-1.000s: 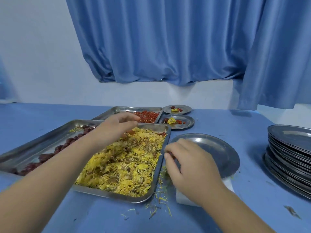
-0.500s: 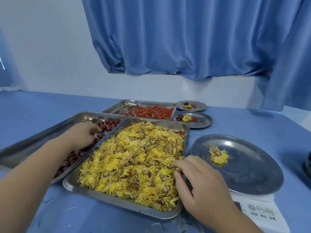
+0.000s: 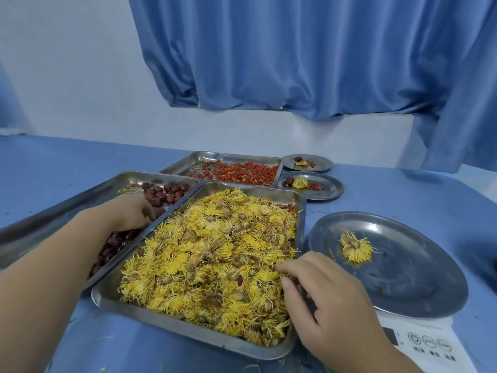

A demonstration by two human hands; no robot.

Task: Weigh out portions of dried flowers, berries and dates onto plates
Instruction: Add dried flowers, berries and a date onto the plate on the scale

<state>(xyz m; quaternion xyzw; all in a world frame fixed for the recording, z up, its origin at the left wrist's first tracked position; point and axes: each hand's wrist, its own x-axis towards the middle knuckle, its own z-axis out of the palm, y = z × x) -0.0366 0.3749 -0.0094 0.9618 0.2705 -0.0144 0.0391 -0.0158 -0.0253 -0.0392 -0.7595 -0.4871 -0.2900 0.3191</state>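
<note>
Two small round steel plates at the far right [image 3: 326,166] already hold a flower, a date and berries each, so those portions look done. The large round steel plate [image 3: 408,281] on the white scale [image 3: 398,329] at near right carries one yellow dried flower [image 3: 356,247]. Berries and a date are yet to come. The left hand [image 3: 126,214] curls down among the dark red dates [image 3: 161,195] in the left steel tray [image 3: 53,222] — a grip cannot be told. The right hand [image 3: 322,289] has its fingertips bent into the yellow flower tray [image 3: 188,337] at its right edge — holding anything, unclear.
</note>
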